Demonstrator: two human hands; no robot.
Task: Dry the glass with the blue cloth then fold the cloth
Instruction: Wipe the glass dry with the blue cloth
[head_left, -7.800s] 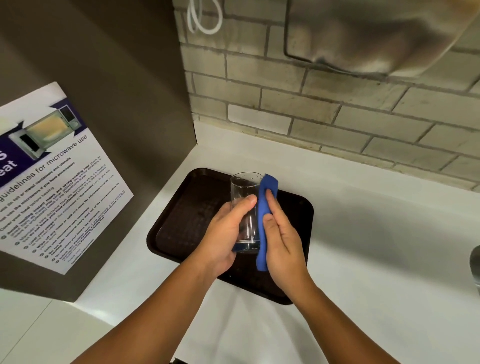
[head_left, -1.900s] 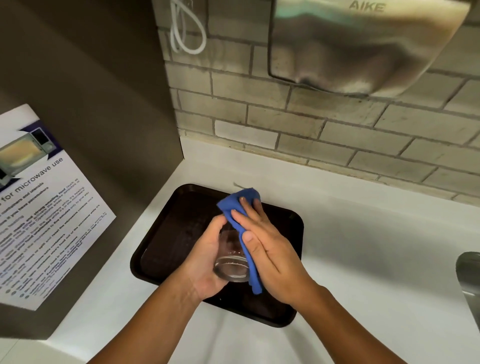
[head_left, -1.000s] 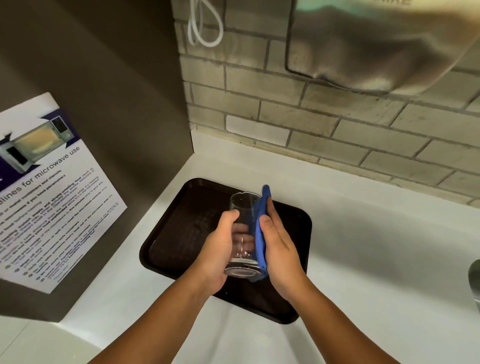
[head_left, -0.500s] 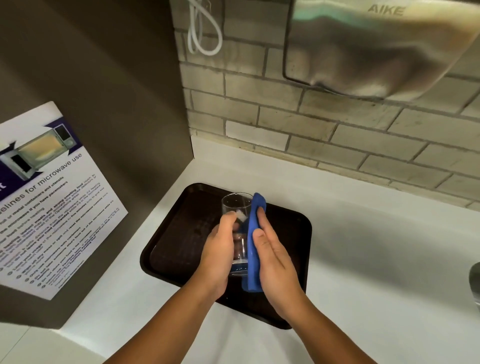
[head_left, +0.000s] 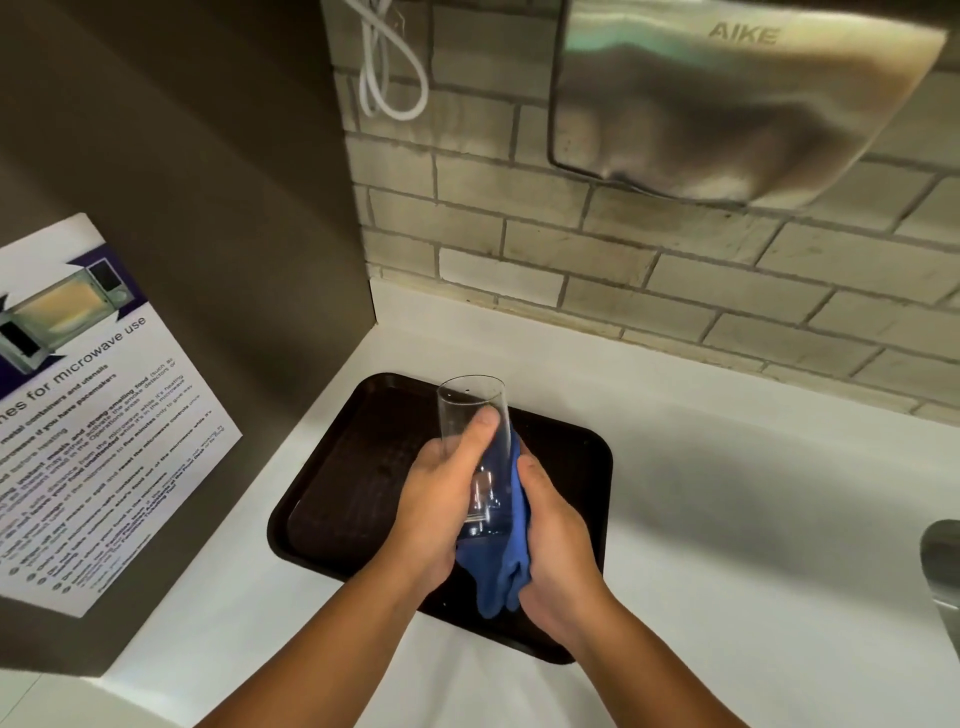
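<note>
I hold the glass (head_left: 470, 415) above the dark tray (head_left: 353, 488).
It is clear, tall and tilted, gripped by my left hand (head_left: 441, 499); my right hand (head_left: 556, 545) presses the bunched blue cloth (head_left: 498, 571) against its bottom.

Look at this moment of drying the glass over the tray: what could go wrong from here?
1. The left hand alone grips the tilted glass; it might slip and drop onto the dark tray.
2. The right hand bunches the blue cloth low at the base, so the rim may stay wet.
</note>
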